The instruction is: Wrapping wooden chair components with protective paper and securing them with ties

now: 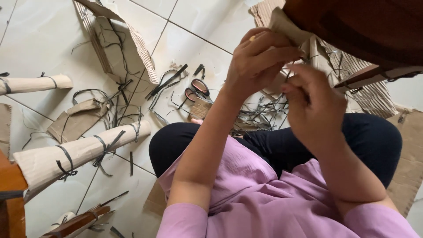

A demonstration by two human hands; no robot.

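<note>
Wrapping step, judged mid-tie: left hand [257, 59] closed on the cardboard wrap [286, 24] round a dark wooden leg [352, 26] — right hand [315, 103] pinches a black strap [294, 61] beside it. Next probably calls for tension. Scissors [197, 89] lie on the tiled floor [44, 39].

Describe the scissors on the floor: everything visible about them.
The red-handled scissors lie flat on the white tiled floor, just beyond the person's left hand and not touched by either hand. Two oval finger loops show, red outside with dark inner rims, looking like plastic. The blades point away under a small piece of brown corrugated cardboard, so they are mostly hidden, and whether they are open or closed cannot be told. Loose black strips lie scattered beside the handles.
</note>
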